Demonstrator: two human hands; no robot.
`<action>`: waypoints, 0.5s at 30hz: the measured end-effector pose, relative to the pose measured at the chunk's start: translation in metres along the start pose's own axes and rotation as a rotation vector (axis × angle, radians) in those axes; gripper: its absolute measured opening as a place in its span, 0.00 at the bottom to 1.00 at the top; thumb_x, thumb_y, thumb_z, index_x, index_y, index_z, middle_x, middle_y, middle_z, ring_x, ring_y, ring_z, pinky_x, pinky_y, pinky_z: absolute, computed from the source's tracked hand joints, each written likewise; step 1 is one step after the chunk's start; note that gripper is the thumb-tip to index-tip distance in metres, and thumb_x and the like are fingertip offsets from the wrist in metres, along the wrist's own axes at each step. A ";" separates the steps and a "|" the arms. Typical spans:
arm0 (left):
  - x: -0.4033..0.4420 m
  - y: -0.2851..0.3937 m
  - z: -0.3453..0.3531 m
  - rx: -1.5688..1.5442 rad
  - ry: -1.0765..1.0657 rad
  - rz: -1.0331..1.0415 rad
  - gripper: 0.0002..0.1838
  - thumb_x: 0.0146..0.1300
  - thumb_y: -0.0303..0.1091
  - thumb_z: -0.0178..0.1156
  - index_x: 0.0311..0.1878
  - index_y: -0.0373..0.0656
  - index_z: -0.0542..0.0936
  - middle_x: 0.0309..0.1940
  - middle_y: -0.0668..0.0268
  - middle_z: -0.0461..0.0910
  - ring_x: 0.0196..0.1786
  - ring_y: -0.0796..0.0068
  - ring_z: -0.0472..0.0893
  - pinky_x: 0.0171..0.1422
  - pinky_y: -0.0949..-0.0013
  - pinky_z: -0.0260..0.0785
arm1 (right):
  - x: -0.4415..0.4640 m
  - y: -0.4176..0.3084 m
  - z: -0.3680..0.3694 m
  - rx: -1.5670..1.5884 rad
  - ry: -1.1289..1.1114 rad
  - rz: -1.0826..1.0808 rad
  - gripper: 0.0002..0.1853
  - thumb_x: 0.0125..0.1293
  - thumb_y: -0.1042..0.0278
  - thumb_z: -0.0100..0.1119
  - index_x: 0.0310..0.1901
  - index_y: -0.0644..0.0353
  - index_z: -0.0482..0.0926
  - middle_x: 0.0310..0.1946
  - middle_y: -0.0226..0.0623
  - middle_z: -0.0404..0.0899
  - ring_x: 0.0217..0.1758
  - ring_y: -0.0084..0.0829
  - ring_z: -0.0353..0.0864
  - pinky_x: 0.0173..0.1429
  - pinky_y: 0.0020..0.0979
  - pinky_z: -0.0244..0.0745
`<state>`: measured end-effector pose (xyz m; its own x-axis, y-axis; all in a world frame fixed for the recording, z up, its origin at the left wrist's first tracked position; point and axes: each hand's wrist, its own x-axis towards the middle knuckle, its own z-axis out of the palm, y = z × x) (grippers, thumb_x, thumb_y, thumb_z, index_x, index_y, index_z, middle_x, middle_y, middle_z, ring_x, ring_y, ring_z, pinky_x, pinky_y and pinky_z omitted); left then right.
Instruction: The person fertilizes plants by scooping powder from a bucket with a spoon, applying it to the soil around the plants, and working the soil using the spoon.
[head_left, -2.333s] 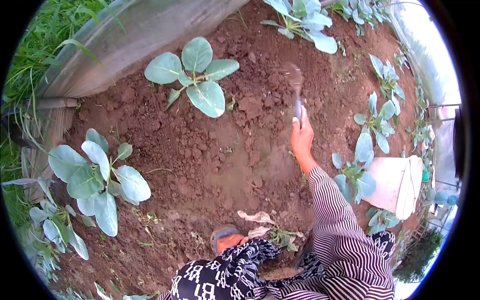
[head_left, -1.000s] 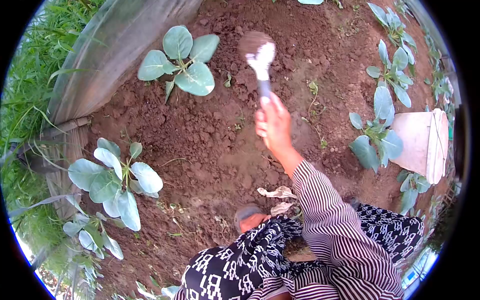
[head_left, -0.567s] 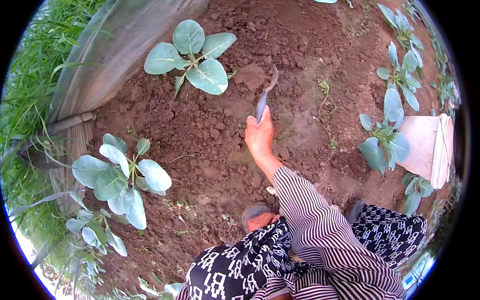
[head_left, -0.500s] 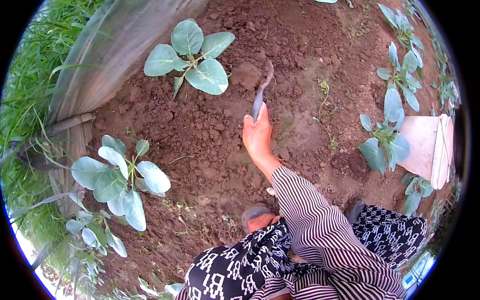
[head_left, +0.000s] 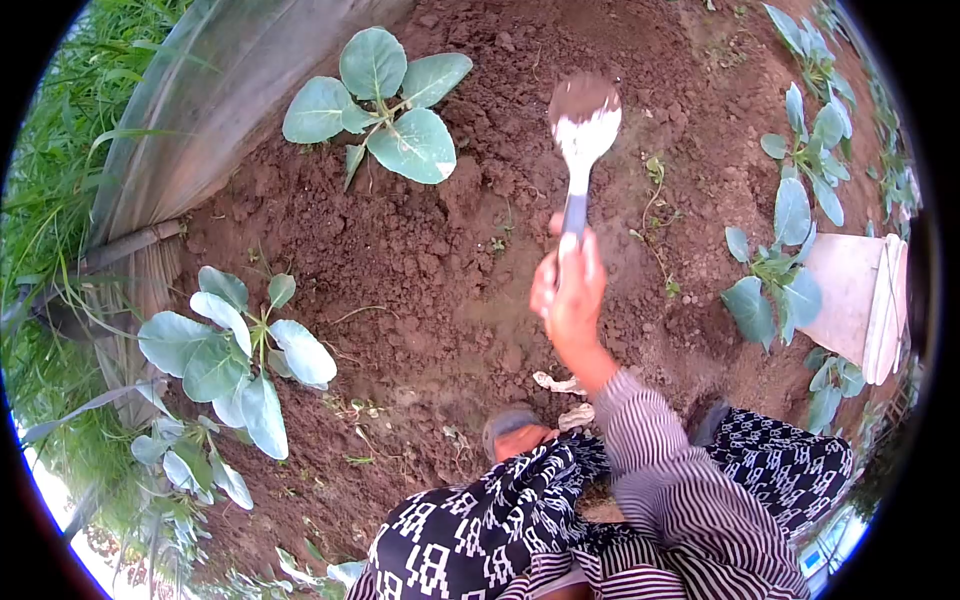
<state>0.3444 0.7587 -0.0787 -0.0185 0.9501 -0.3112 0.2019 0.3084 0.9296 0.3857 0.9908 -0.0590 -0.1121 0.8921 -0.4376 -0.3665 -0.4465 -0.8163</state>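
My right hand [head_left: 575, 300] is closed around the grey handle of a hand trowel [head_left: 590, 135]. The trowel's blade points away from me over the soil, its broad face showing, with brown soil covering the tip end and a bright, pale area nearer the handle. Some blur softens the blade and fingers. To the left of the blade, a leafy green plant [head_left: 412, 140] grows in the loose brown soil [head_left: 420, 270]. My left hand is out of view.
Another broad-leaved plant [head_left: 235, 350] grows at the left, beside plastic sheeting [head_left: 240, 90] and tall grass [head_left: 60, 170]. More plants [head_left: 775, 280] line the right side, near a whitish bucket [head_left: 850, 290]. My foot [head_left: 518, 437] rests on the soil, close to pale scraps [head_left: 575, 415].
My right hand has moved right and slightly back toward me. The trowel has turned from edge-on to showing its broad face. Pale scraps by my foot have come into view.
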 end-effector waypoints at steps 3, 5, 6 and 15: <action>0.007 -0.002 -0.017 0.051 0.011 0.000 0.12 0.62 0.39 0.60 0.41 0.40 0.78 0.30 0.61 0.80 0.27 0.68 0.80 0.31 0.69 0.72 | -0.015 0.066 0.016 -0.021 -0.112 0.504 0.14 0.74 0.55 0.44 0.39 0.57 0.69 0.12 0.21 0.57 0.06 0.16 0.54 0.09 0.24 0.50; 0.016 -0.007 -0.040 0.135 0.052 0.003 0.12 0.62 0.39 0.59 0.41 0.40 0.78 0.30 0.61 0.80 0.27 0.68 0.80 0.31 0.69 0.72 | 0.022 0.071 0.033 -0.229 -0.343 0.532 0.15 0.72 0.51 0.48 0.36 0.55 0.67 0.11 0.20 0.57 0.06 0.17 0.53 0.09 0.25 0.49; 0.023 -0.011 -0.060 0.188 0.094 0.003 0.12 0.62 0.40 0.59 0.42 0.40 0.77 0.30 0.61 0.80 0.27 0.68 0.80 0.31 0.69 0.72 | 0.035 0.058 0.042 -0.089 -0.417 0.524 0.16 0.72 0.51 0.49 0.35 0.55 0.67 0.12 0.21 0.59 0.07 0.17 0.55 0.09 0.25 0.51; 0.065 -0.024 -0.306 0.478 0.520 -0.040 0.13 0.63 0.41 0.59 0.43 0.41 0.77 0.31 0.61 0.81 0.28 0.68 0.80 0.31 0.69 0.73 | 0.016 0.008 -0.073 -1.159 -0.306 -0.002 0.27 0.69 0.41 0.45 0.37 0.63 0.74 0.25 0.46 0.78 0.26 0.41 0.81 0.35 0.42 0.76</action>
<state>0.0389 0.8273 -0.0611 -0.4760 0.8740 -0.0976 0.5971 0.4026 0.6938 0.4482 0.9964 -0.1004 -0.3850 0.8019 -0.4568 0.6658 -0.1015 -0.7392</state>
